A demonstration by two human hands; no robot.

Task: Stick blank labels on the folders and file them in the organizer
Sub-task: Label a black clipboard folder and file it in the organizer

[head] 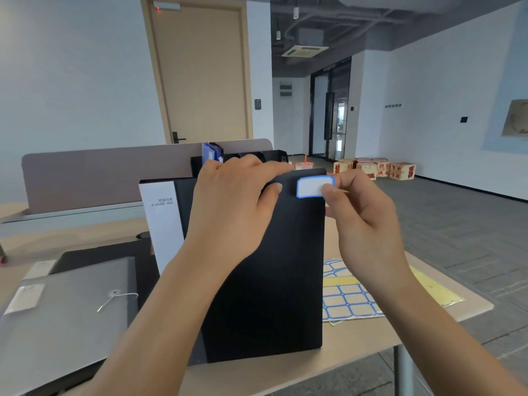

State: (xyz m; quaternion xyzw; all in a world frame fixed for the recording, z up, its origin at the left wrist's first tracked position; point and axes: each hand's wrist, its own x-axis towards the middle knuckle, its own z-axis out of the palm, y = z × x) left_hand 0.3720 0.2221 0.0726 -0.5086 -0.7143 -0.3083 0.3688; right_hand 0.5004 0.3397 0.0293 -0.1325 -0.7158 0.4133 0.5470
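- Head view: a white rectangular blank label with a blue border (313, 187) sits at the top right corner of a black lever-arch folder (265, 281), half laid on the cover.
- Right hand (363, 221) has its grip pinching the label's right end, probably to steer it square before pressing.
- Left hand (237, 207) curls over the folder's top edge, steadying it upright-tilted on the worktop (357, 335).
- Blue-gridded label sheets (347, 298) lie by the worktop's right edge.
- Black desk organizer (274, 155) stands behind, at the far edge.
- Grey string-tie folder (65, 318) waits at the near left corner.
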